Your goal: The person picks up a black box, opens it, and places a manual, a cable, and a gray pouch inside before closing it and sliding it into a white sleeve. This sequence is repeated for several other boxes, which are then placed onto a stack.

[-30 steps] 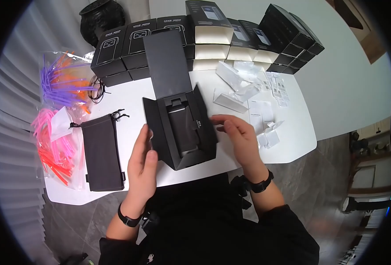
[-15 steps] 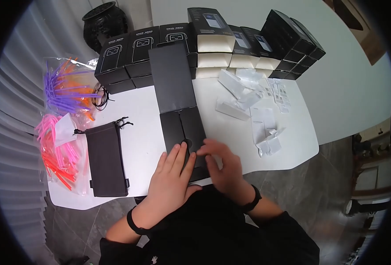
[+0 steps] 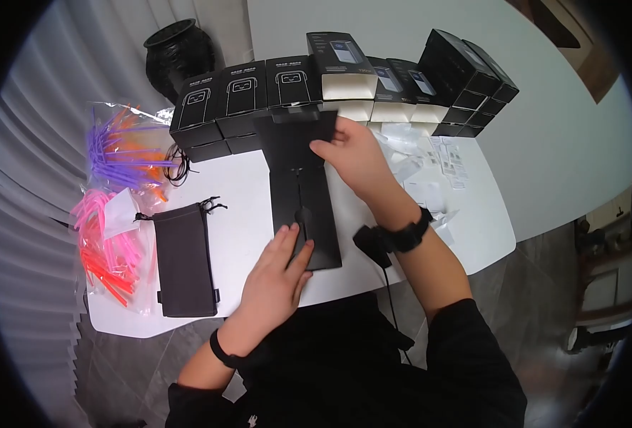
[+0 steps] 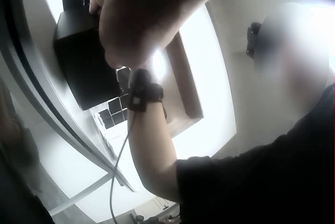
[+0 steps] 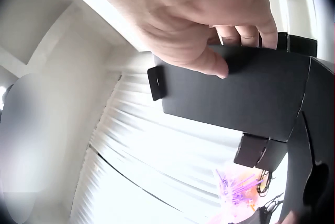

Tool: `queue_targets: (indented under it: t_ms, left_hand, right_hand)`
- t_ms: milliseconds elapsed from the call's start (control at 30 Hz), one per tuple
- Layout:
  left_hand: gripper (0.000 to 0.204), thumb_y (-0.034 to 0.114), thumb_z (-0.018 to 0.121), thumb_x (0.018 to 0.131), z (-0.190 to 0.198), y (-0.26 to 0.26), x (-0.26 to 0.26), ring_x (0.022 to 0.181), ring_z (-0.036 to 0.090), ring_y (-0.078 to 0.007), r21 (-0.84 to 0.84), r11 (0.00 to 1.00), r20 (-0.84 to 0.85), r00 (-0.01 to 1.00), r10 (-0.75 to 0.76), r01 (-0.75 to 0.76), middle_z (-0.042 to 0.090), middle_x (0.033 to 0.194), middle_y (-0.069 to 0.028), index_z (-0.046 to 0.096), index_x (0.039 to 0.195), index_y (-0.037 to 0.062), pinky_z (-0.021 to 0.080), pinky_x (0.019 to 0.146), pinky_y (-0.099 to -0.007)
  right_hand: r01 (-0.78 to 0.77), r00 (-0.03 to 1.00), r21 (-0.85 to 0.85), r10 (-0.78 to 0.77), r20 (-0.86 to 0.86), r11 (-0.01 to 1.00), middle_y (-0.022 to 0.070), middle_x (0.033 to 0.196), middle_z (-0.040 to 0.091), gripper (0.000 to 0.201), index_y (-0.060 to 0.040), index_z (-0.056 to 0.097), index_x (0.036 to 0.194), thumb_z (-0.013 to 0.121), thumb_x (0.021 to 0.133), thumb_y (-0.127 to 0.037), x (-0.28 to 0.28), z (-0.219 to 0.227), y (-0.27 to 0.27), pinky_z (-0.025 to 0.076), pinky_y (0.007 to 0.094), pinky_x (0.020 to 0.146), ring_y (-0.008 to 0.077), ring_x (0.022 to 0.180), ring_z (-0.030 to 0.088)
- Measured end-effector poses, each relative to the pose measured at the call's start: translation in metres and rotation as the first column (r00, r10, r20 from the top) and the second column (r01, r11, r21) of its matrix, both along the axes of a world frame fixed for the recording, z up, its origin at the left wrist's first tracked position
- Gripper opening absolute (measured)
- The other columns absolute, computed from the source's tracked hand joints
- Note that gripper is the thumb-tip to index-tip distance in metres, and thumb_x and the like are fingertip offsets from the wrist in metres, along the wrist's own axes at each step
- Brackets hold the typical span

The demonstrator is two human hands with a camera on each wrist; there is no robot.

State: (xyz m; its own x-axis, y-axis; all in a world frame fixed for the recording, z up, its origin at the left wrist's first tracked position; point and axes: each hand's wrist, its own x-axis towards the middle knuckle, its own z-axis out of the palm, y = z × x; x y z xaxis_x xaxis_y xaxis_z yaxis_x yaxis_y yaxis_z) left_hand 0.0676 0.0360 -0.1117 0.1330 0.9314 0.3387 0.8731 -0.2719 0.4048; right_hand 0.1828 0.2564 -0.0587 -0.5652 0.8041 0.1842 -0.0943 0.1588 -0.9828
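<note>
A black box (image 3: 323, 214) lies on the white table, its two inner flaps folded inward so they meet along a middle seam. The left hand (image 3: 269, 282) rests on these flaps near the seam, fingers extended. At the far end, the right hand (image 3: 359, 157) pinches the side edge of the raised lid (image 3: 294, 139). In the right wrist view the thumb of the right hand (image 5: 188, 20) lies on the lid's flat inner face (image 5: 230, 98), with the other fingers behind its edge. The left wrist view shows the left hand (image 4: 136, 20) against the dark box side (image 4: 86, 56).
Several black boxes (image 3: 241, 89) stand stacked along the table's back. Left lie a dark drawstring pouch (image 3: 184, 264), bags of purple sticks (image 3: 120, 160) and pink ones (image 3: 102, 221), and a black cord (image 3: 178, 167). Crumpled white paper (image 3: 405, 139) and label sheets (image 3: 448, 160) lie right.
The box's inner flaps, open a second ago, are folded in. The right hand has moved from the near right side up to the lid, which now tilts. The left hand stays on the flaps.
</note>
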Motion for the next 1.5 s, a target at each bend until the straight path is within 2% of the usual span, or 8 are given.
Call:
queue_targets:
  t_ms: [233, 400, 800, 1200, 1300, 1333, 1433, 1500]
  left_hand:
    - [0.079, 0.01, 0.078, 0.082, -0.005, -0.015, -0.012, 0.123, 0.06, -0.039, 0.079, 0.98, 0.589, 0.802, 0.1, -0.18, 0.061, 0.131, -0.0264, 0.038, 0.147, -0.0074, 0.045, 0.105, -0.041]
    - [0.052, 0.009, 0.082, 0.078, -0.015, -0.011, -0.006, 0.121, 0.059, -0.0407, 0.16, 0.967, 0.417, 0.902, 0.114, -0.196, 0.057, 0.135, -0.0274, 0.065, 0.125, -0.0032, 0.049, 0.1, -0.0421]
    - [0.034, 0.008, 0.081, 0.077, -0.025, -0.012, 0.002, 0.109, 0.065, -0.0396, 0.264, 0.928, 0.268, 0.945, 0.189, -0.261, 0.061, 0.128, -0.0267, 0.074, 0.109, -0.0007, 0.054, 0.09, -0.0411]
    - [0.028, 0.01, 0.076, 0.084, -0.028, -0.015, 0.0, 0.113, 0.064, -0.0386, 0.223, 0.943, 0.238, 0.952, 0.192, -0.246, 0.06, 0.13, -0.0282, 0.075, 0.109, -0.0009, 0.052, 0.096, -0.0399]
    - [0.036, 0.009, 0.069, 0.092, -0.046, -0.014, -0.003, 0.119, 0.063, -0.0351, -0.04, 0.953, 0.714, 0.659, 0.238, -0.301, 0.059, 0.134, -0.0275, 0.066, 0.125, -0.0042, 0.05, 0.1, -0.0376]
    - [0.046, 0.012, 0.059, 0.099, -0.042, -0.011, 0.003, 0.128, 0.057, -0.032, -0.166, 0.954, 0.894, 0.369, 0.253, -0.252, 0.056, 0.139, -0.0263, 0.05, 0.14, -0.0085, 0.043, 0.108, -0.0354]
    - [0.052, 0.015, 0.055, 0.102, -0.043, -0.006, -0.005, 0.135, 0.051, -0.0291, -0.205, 0.951, 0.732, 0.609, 0.307, -0.233, 0.052, 0.145, -0.025, 0.041, 0.146, -0.0103, 0.037, 0.112, -0.0347]
    - [0.055, 0.016, 0.052, 0.104, -0.032, -0.005, 0.002, 0.137, 0.047, -0.0265, -0.195, 0.97, 0.786, 0.569, 0.242, -0.143, 0.049, 0.148, -0.0237, 0.036, 0.149, -0.0102, 0.035, 0.114, -0.0342]
  right_hand:
    - [0.178, 0.947, 0.514, -0.288, 0.143, 0.839, 0.017, 0.118, 0.069, 0.035, -0.0064, 0.068, 0.117, 0.065, 0.084, 0.005, 0.063, -0.029, -0.093, 0.052, 0.038, 0.097, 0.0341, 0.115, 0.066]
    - [0.143, 0.94, 0.506, -0.277, 0.2, 0.85, 0.0218, 0.129, 0.063, 0.042, -0.0054, 0.068, 0.119, 0.059, 0.081, 0.01, 0.076, -0.054, -0.131, 0.053, 0.0401, 0.096, 0.0385, 0.115, 0.064]
    - [0.087, 0.933, 0.593, -0.274, 0.233, 0.801, 0.0271, 0.137, 0.054, 0.03, -0.0051, 0.072, 0.109, 0.075, 0.08, -0.002, 0.074, -0.07, -0.144, 0.05, 0.0429, 0.099, 0.041, 0.12, 0.06]
    - [0.136, 0.915, 0.542, -0.316, 0.253, 0.829, 0.023, 0.137, 0.058, 0.031, -0.0055, 0.071, 0.115, 0.07, 0.085, 0.002, 0.072, -0.087, -0.146, 0.054, 0.0329, 0.09, 0.0304, 0.122, 0.063]
    - [0.227, 0.939, 0.243, -0.279, 0.202, 0.943, 0.0208, 0.138, 0.059, 0.041, -0.0023, 0.06, 0.133, 0.065, 0.092, 0.0, 0.069, -0.089, -0.147, 0.053, 0.0321, 0.094, 0.0262, 0.124, 0.062]
    - [0.277, 0.937, 0.178, -0.307, 0.168, 0.944, 0.0215, 0.134, 0.06, 0.044, -0.0011, 0.057, 0.135, 0.065, 0.093, -0.003, 0.067, -0.094, -0.146, 0.053, 0.0329, 0.094, 0.0267, 0.123, 0.062]
    - [0.293, 0.944, 0.005, -0.29, 0.16, 0.956, 0.022, 0.128, 0.063, 0.05, 0.0027, 0.05, 0.141, 0.064, 0.095, -0.009, 0.063, -0.098, -0.143, 0.053, 0.034, 0.094, 0.0265, 0.123, 0.061]
    - [0.156, 0.957, -0.06, -0.136, 0.256, 0.986, 0.0197, 0.129, 0.062, 0.05, 0.0052, 0.046, 0.143, 0.061, 0.098, -0.01, 0.063, -0.081, -0.141, 0.053, 0.033, 0.094, 0.0238, 0.125, 0.06]
